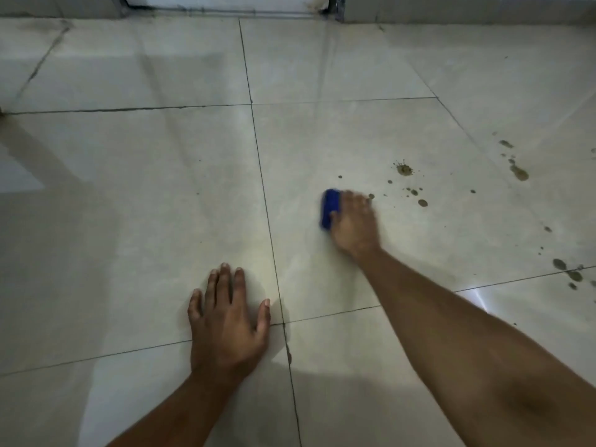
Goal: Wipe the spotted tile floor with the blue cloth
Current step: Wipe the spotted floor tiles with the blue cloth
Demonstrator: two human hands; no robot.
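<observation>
A person's right hand presses a folded blue cloth onto a pale tile floor, its fingers bent over the cloth; motion blur makes it hard to tell how tightly they grip. The cloth lies on the tile just left of a scatter of brown spots, with more spots farther right. The left hand rests flat on the floor beside a dark grout line, fingers straight and spread, holding nothing. A doorway threshold runs along the far edge.
</observation>
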